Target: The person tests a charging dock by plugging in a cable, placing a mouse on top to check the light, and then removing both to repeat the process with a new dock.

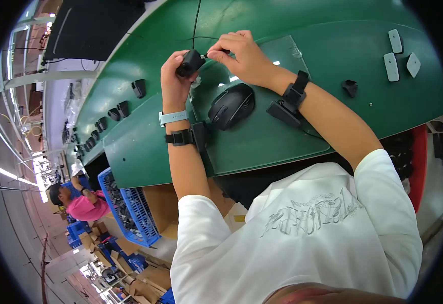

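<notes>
My left hand (173, 83) is closed around a small black device (191, 62) with a rounded housing, held above the far part of the green table. At its right side, my right hand (244, 55) pinches a dark cable plug (204, 57) with a pale metal tip. The tip is at or against the device; whether it sits inside cannot be made out. A black computer mouse (231, 106) lies below both hands on a clear sheet (277, 137). Each forearm wears a black strapped unit, and a light blue band (174, 118) circles my left wrist.
Several small black parts (122, 108) line the table's left side. A black piece (349, 88) and three pale plates (391, 67) lie at the right. Blue crate (148, 215) stands lower left, red bin (419, 169) lower right. A person in pink (87, 206) works farther left.
</notes>
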Motion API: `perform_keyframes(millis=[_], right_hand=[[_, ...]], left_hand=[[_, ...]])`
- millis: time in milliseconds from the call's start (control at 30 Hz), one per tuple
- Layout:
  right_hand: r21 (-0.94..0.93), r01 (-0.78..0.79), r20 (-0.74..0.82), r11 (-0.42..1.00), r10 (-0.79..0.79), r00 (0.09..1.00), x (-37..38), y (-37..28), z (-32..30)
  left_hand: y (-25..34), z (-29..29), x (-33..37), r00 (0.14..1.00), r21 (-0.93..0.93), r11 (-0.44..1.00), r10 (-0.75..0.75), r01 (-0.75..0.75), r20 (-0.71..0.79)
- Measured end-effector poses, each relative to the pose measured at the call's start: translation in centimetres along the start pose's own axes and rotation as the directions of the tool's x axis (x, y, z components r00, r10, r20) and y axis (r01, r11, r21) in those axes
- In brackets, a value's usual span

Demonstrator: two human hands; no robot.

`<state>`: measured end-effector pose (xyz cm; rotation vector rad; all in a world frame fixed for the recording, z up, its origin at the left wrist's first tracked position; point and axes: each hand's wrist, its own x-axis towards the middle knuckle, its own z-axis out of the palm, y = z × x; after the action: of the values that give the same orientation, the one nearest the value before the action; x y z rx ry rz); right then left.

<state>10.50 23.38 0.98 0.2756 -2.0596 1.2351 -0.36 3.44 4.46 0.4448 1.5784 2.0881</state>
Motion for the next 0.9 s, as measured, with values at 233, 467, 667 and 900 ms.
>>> perform_keyframes(millis=[233, 467, 667, 900], right_hand=[[-0.099, 0.009, 0.118, 0.995, 0.002, 0.993, -0.4, 0.7, 0.1], [-0.131, 0.005, 0.181, 0.991, 0.019, 0.983, -0.1, 0.0, -0.5], [-0.170, 0.025, 0.164, 0.985, 0.003, 0.986, 0.2, -0.3, -0.6], [-0.130, 0.024, 0.118, 0.991, -0.008, 0.993, 0.4, -0.1, -0.9]], left_hand=[[-0.2, 0.2, -1.1, 0.998, 0.165, 0.986, 0.028, -0.038, 0.062], [0.0, 0.7, -1.3, 0.999, 0.233, 0.972, 0.013, -0.019, 0.029], [-0.5, 1.8, -1.7, 0.999, 0.245, 0.969, 0.015, -0.026, 0.045], [0.2, 2.6, -2.5, 0.998, 0.315, 0.948, -0.053, 0.039, 0.036]])
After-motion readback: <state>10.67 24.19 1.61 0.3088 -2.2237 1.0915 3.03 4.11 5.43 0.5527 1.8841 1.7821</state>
